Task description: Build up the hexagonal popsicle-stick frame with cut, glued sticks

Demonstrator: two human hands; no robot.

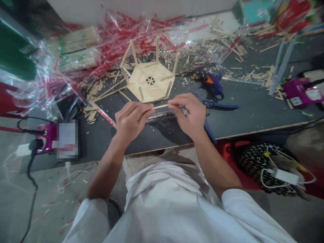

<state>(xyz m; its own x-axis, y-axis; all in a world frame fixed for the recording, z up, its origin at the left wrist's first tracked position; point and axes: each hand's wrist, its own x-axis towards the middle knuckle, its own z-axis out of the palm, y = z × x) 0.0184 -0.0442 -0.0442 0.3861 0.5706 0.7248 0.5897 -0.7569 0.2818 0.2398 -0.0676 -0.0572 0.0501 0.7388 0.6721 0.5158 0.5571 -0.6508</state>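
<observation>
Both my hands pinch one thin wooden stick (161,106), held level just above the near part of the table. My left hand (133,118) is closed on its left end, and my right hand (189,113) grips the right end. Right behind the stick sits a hexagonal frame of wooden sticks (150,82), with several short posts standing up from its corners. To the right of the frame lies a blue hot glue gun (214,82) with an orange part. Blue-handled pliers or cutters (220,105) rest beside my right hand, partly hidden by it.
Clear and red plastic wrappers (121,37) heap along the back, with bundled sticks (76,40) at left. Cut stick pieces scatter over the dark table (243,118). Purple power strips (47,138) sit at the left and right. A red stool (230,158) stands below the front edge.
</observation>
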